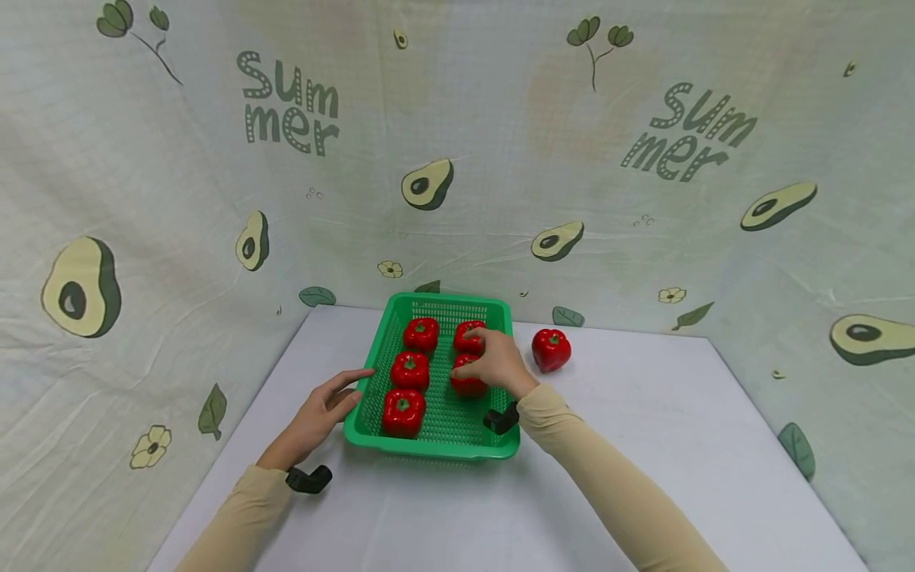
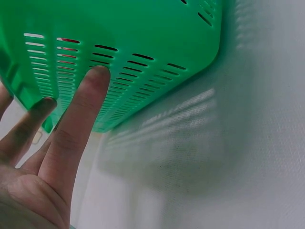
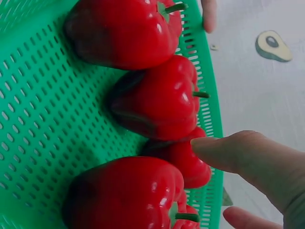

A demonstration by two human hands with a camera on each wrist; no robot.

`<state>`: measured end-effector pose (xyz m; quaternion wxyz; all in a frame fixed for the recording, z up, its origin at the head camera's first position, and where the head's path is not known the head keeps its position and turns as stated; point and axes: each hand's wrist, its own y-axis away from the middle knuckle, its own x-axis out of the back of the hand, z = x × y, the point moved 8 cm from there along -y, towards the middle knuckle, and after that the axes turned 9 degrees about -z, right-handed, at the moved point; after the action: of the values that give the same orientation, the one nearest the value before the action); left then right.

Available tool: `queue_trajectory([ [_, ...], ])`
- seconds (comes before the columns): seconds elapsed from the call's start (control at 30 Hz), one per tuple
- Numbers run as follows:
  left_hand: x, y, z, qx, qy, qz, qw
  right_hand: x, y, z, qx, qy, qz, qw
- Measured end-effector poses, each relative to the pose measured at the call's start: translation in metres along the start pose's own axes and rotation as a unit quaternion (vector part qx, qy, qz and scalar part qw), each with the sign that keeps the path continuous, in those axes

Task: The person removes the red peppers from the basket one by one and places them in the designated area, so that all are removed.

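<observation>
A green plastic basket (image 1: 446, 453) holds several red bell peppers with green stems. Three stand in a column on its left, the nearest being a pepper (image 1: 403, 414). On its right are a far pepper (image 1: 469, 337) and a nearer pepper (image 1: 468, 388). My right hand (image 1: 496, 364) hovers over these two, thumb and fingers spread apart. In the right wrist view the thumb (image 3: 224, 149) extends above the nearer right pepper (image 3: 124, 191) without gripping it. My left hand (image 1: 322, 413) rests against the basket's left side, its extended fingers touching the slotted wall (image 2: 157, 28).
Another red bell pepper (image 1: 551, 350) lies on the white table (image 1: 643, 445), just right of the basket. A cloth backdrop (image 1: 486, 143) printed with avocados and leaves rises behind the table and along both sides. Dark wrist cameras sit on both wrists.
</observation>
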<state>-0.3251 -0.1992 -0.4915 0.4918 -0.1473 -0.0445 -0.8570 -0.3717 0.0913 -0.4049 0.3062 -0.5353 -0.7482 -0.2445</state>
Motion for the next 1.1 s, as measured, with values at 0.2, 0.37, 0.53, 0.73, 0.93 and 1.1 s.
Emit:
queue_trajectory([
  [0.2, -0.001, 0.000, 0.000, 0.001, 0.004, -0.002, 1.0000, -0.006, 0.001, 0.001, -0.007, 0.006, -0.012, 0.9999],
  [0.37, -0.001, 0.000, -0.001, 0.002, 0.006, -0.003, 1.0000, -0.012, -0.001, 0.003, -0.007, 0.031, -0.019, 0.9993],
  [0.53, -0.002, 0.002, -0.001, 0.009, 0.012, -0.002, 0.9999, -0.017, -0.002, 0.004, -0.012, 0.055, -0.023, 0.9981],
  [0.73, -0.004, 0.001, 0.001, 0.008, 0.010, -0.008, 0.9999, -0.018, -0.001, 0.005, -0.024, 0.050, -0.022, 0.9982],
  [0.93, -0.002, 0.001, 0.000, 0.000, 0.013, -0.013, 0.9998, -0.019, -0.004, 0.006, -0.022, 0.053, -0.019, 0.9982],
  [1.1, -0.002, -0.001, -0.001, 0.001, 0.017, -0.014, 0.9997, -0.019, -0.003, 0.008, -0.022, 0.038, -0.016, 0.9989],
])
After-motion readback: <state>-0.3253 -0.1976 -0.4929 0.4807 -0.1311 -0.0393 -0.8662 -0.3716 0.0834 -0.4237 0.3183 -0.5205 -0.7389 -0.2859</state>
